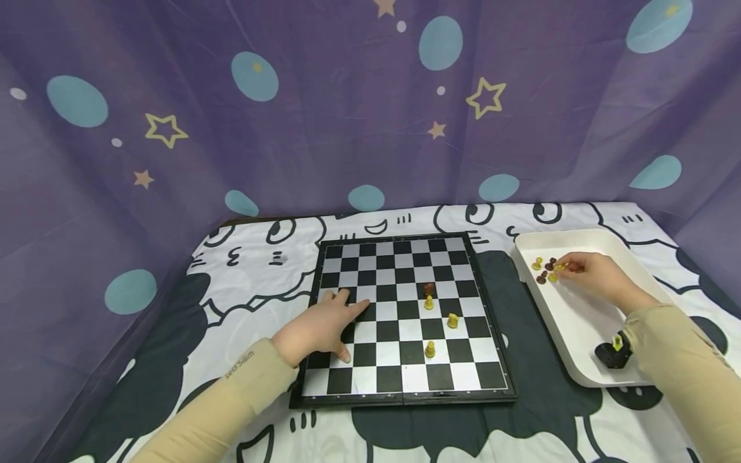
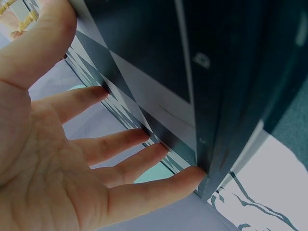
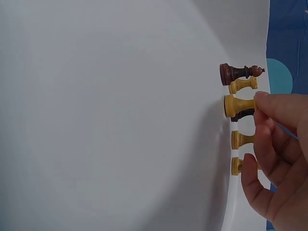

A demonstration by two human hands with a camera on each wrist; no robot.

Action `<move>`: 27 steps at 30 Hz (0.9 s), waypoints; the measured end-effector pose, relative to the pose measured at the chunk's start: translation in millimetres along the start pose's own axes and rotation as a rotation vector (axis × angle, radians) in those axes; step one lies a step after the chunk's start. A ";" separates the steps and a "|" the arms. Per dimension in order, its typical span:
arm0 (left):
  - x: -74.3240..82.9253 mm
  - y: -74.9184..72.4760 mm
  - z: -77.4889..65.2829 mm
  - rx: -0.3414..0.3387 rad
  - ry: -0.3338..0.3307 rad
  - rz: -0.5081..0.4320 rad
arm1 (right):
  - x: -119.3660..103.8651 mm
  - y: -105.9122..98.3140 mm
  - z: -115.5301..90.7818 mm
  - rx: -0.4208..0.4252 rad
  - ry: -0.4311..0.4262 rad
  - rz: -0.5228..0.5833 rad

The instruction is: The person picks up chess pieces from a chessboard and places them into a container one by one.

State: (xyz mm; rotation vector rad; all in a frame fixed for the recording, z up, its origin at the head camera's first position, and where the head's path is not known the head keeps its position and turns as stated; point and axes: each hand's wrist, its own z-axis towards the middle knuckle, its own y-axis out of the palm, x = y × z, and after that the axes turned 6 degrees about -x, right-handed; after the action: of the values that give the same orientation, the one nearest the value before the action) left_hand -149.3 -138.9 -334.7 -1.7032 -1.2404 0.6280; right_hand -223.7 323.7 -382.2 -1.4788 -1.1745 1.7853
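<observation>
My left hand (image 1: 324,325) rests on the left side of a black-and-white chessboard (image 1: 403,397), its fingers spread. In the left wrist view the fingertips touch the board's squares and edge. Over on the right, my right hand (image 1: 596,276) pinches a yellow chess piece (image 3: 236,105) by its top between thumb and finger, at the far end of a white tray (image 1: 579,341). Around it stand several yellow and dark brown pieces, among them a brown bishop (image 3: 238,73). On the board are a brown piece (image 1: 428,289) and yellow pieces, one a pawn (image 1: 429,303).
A black object (image 1: 612,355) with a yellow part lies in the tray's near end, partly behind the right sleeve. Two more yellow pieces, one farther right (image 1: 453,320) and one nearer (image 1: 430,349), stand on the board. A purple curtain (image 1: 336,128) hangs behind the patterned cloth.
</observation>
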 end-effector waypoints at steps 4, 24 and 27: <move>0.1 -0.1 -0.5 -0.001 0.001 0.002 | 0.8 0.4 -0.9 -0.014 0.010 -0.001; -1.8 -0.1 1.0 -0.002 0.008 0.001 | -4.8 -10.1 -4.4 -0.026 0.022 -0.002; -1.8 0.1 0.9 -0.001 0.009 0.001 | -6.1 -12.3 -4.7 -0.032 0.025 -0.002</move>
State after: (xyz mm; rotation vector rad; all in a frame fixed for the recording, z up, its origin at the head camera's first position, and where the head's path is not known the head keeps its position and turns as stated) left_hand -150.6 -140.3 -335.4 -1.7057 -1.2337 0.6198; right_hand -219.1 325.8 -368.6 -1.5128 -1.1966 1.7492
